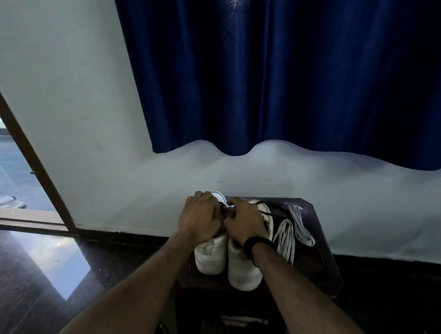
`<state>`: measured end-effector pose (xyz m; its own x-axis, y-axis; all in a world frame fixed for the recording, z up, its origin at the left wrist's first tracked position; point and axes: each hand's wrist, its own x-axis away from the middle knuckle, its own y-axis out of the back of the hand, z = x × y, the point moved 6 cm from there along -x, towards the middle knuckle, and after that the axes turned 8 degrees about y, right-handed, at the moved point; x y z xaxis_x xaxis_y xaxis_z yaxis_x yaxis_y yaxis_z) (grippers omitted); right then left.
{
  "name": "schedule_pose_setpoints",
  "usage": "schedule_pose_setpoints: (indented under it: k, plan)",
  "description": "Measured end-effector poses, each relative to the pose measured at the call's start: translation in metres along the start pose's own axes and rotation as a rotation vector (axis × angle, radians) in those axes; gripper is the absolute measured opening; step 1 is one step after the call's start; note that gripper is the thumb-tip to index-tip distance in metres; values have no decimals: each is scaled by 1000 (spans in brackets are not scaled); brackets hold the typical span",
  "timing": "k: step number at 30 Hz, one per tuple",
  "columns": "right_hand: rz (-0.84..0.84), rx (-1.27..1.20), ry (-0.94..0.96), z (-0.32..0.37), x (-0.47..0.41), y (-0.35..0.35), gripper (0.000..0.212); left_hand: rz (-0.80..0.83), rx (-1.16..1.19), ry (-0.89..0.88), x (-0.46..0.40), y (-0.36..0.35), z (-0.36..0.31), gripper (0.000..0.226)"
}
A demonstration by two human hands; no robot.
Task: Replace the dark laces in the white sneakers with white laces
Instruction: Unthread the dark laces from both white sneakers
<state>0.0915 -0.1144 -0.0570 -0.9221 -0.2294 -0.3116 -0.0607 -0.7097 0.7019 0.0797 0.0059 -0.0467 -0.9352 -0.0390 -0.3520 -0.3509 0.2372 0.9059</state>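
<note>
Both hands, left (201, 216) and right (246, 220), are curling around the dark laces (267, 208) atop the sneakers (227, 258) sitting on the table (323, 260). White laces (289, 234) are lying just beside. Yanking hard could snag an eyelet.

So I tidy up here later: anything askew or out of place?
Only mid-job clutter: the white laces lie loose on the dark stool beside the sneakers, and a dark lace trails off the right one.

White sneakers (227, 258) side by side, white laces (287, 238) just right.
</note>
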Motion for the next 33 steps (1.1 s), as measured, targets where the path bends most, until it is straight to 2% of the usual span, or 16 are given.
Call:
schedule_pose_setpoints:
  k: [3,6,7,10,11,13,15,18,20,23,24,25,27,28,30,33]
  plan:
    - [0,-18,-14,-1,0,-1,28,102,-170,-129,-1,-2,-14,25]
    - [6,-25,-21,-1,1,-1,30,39,-69,-76,-3,-1,-8,17]
    - [11,-17,-20,-1,1,-1,32,-56,66,46,-2,4,2,14]
    - [19,1,-43,-3,2,-3,36,-374,599,676,14,16,44,14]
    - [20,4,-49,-3,2,-3,35,-389,785,800,18,13,50,13]
    - [21,16,-48,-3,2,-3,31,-265,1113,821,9,9,46,15]
    - [22,36,-42,-2,2,-2,28,-46,999,693,-4,17,36,20]
    - [23,51,-48,-2,2,-3,27,192,222,380,-21,19,31,28]
    - [23,65,-52,-2,2,-2,26,172,364,334,-25,24,30,20]
    - [22,89,-64,-3,3,0,25,-181,1103,705,-13,37,54,20]
    - [18,93,-66,-3,3,0,24,-266,1198,876,-6,32,65,19]
    - [16,91,-71,-4,4,1,23,-259,1110,1018,1,27,73,22]
    - [14,81,-77,-3,4,0,22,-128,542,1109,13,29,82,35]
    - [15,81,-77,-3,4,0,21,-131,312,990,13,34,78,39]
    - [19,95,-68,-2,4,0,21,-185,189,530,0,38,52,42]
    - [37,108,-29,1,3,1,20,47,-90,-69,-9,18,2,36]
